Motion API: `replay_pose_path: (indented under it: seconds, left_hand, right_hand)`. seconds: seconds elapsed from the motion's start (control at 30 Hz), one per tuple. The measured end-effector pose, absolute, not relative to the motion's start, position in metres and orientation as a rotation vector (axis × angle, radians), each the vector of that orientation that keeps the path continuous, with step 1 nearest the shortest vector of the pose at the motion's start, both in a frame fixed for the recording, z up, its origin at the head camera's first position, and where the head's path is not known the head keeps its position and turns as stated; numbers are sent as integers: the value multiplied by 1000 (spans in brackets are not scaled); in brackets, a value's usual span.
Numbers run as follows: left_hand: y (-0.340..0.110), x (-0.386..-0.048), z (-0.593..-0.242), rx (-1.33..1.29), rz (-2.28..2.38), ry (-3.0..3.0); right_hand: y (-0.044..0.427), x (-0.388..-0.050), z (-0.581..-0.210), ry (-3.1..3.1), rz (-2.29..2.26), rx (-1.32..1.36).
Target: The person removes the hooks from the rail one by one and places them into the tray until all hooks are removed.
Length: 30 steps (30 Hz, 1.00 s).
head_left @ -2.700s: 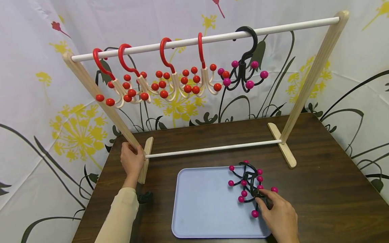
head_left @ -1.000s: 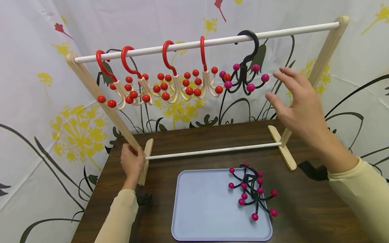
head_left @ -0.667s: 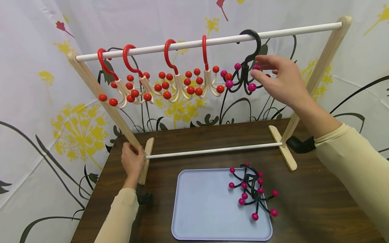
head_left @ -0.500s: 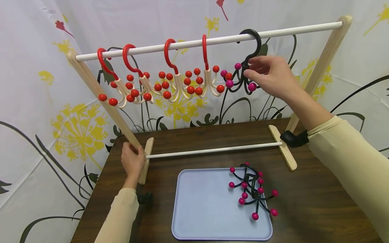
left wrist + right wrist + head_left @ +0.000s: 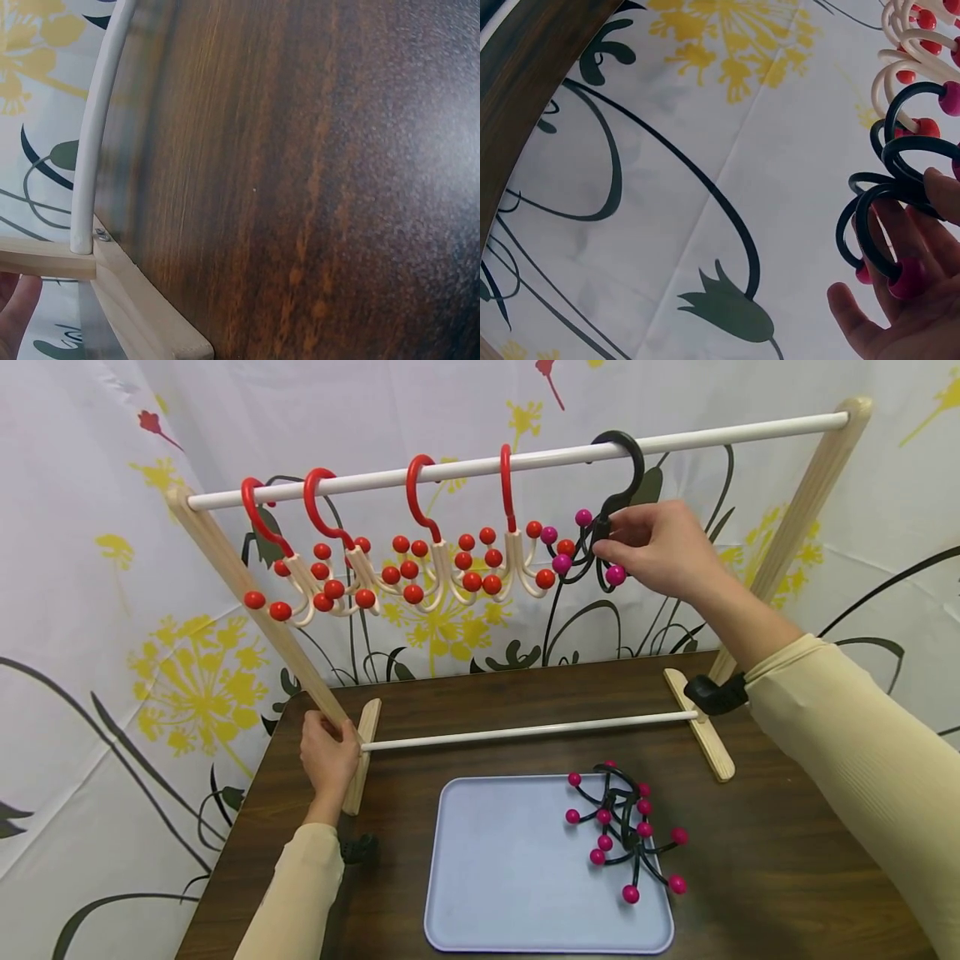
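Note:
My right hand (image 5: 660,547) pinches the neck of a black multi-prong hanger (image 5: 633,477) with magenta ball tips. Its hook hangs over the white top rod (image 5: 720,440) of a wooden rack. The right wrist view shows its curved black prongs (image 5: 907,180) among my fingers. Low on the rack's left post (image 5: 258,618), my left hand (image 5: 328,764) grips the wood; its fingers (image 5: 22,307) appear at the left wrist view's edge. Several cream hangers (image 5: 442,564) with red hooks and balls hang further left on the rod.
On the table (image 5: 810,810), a pale blue tray (image 5: 517,877) carries more black hangers (image 5: 633,839) with magenta balls, tangled and partly over its right edge. A white lower rod (image 5: 525,731) joins the rack's wooden feet (image 5: 701,727). A flower-patterned curtain (image 5: 202,693) hangs behind.
My right hand has left the black hangers on the tray, risen to the rod and taken hold of the hanging black one, which has turned slightly. My left hand has stayed on the post.

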<state>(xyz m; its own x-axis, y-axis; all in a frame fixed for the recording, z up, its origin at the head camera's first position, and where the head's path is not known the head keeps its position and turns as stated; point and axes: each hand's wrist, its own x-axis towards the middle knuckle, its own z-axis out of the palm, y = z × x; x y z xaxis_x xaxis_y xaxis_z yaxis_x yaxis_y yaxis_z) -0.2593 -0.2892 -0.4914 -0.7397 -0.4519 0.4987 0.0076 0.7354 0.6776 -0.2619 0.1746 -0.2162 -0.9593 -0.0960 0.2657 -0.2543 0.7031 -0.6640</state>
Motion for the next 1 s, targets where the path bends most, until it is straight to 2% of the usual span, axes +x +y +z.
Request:
replay_pose_path:
  seconds: [0.53, 1.0]
  left_hand:
    - [-289, -261, -491, 336, -890, -2272]
    - [-289, -261, -492, 351, -899, -2267]
  right_hand:
    - [183, -253, -209, -2564, 1060, 243]
    - [212, -207, -199, -2318, 1270, 148]
